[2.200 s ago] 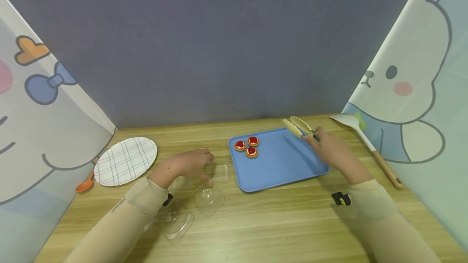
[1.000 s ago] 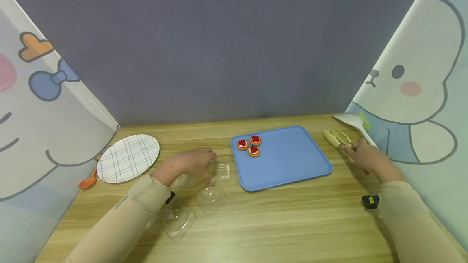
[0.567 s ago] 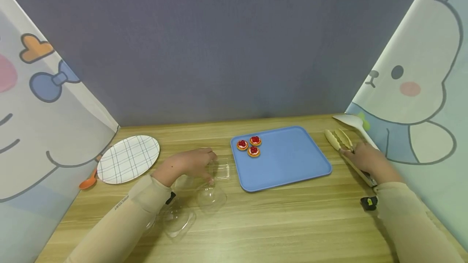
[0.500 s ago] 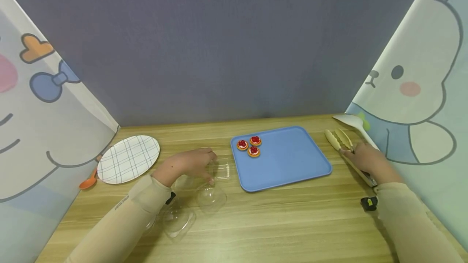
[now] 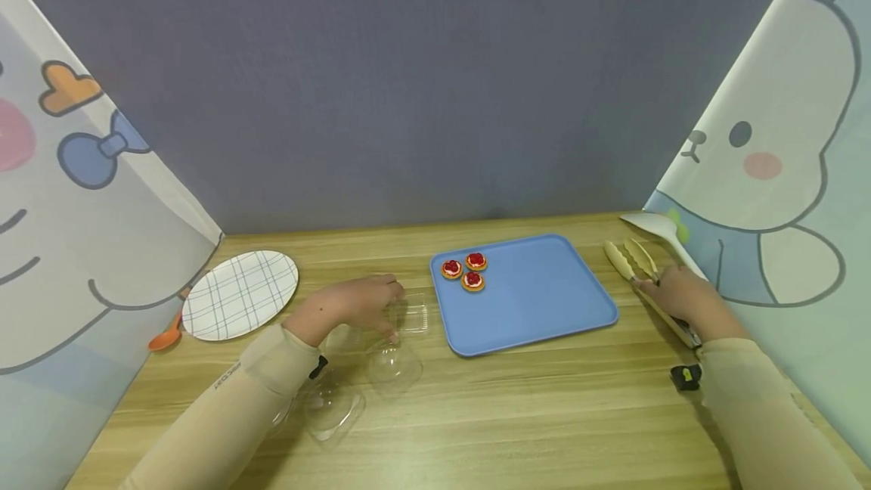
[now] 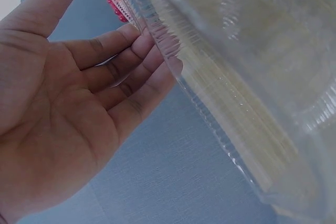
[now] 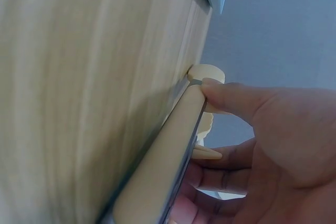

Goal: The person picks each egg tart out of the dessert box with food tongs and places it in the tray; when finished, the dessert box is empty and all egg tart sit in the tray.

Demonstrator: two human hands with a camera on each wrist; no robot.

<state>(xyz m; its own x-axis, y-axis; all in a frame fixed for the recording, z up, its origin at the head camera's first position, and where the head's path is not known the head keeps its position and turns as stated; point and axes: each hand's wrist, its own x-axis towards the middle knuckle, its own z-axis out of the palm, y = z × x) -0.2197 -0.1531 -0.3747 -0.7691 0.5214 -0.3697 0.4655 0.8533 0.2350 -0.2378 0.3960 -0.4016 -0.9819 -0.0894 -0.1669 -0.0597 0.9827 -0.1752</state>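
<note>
At the middle left, my left hand (image 5: pixel 357 305) holds the side of a clear plastic container (image 5: pixel 411 314), and its lid (image 5: pixel 393 365) spreads toward me. In the left wrist view, fingers (image 6: pixel 139 95) meet the ribbed edge of the container (image 6: pixel 241 103); the thumb tip is out of frame. Right of the blue tray (image 5: pixel 531 308), my right hand (image 5: pixel 683 297) grips cream-tipped tongs (image 5: pixel 619 259) low at the table. The right wrist view has the thumb on one arm of the tongs (image 7: pixel 163 156) and fingers behind. Several red-topped tarts (image 5: pixel 472 280) sit at the tray's left corner.
Another clear plastic container (image 5: pixel 330 407) lies under the left forearm. A checked plate (image 5: pixel 241 295) and an orange spoon (image 5: pixel 165 339) are at the left. A white turner (image 5: pixel 656 224) leans along the right wall, close beside the right hand.
My right hand has moved from above the tray to its right and lowered the tongs to the table, where the tongs' handle shows more. The left hand stays at the container.
</note>
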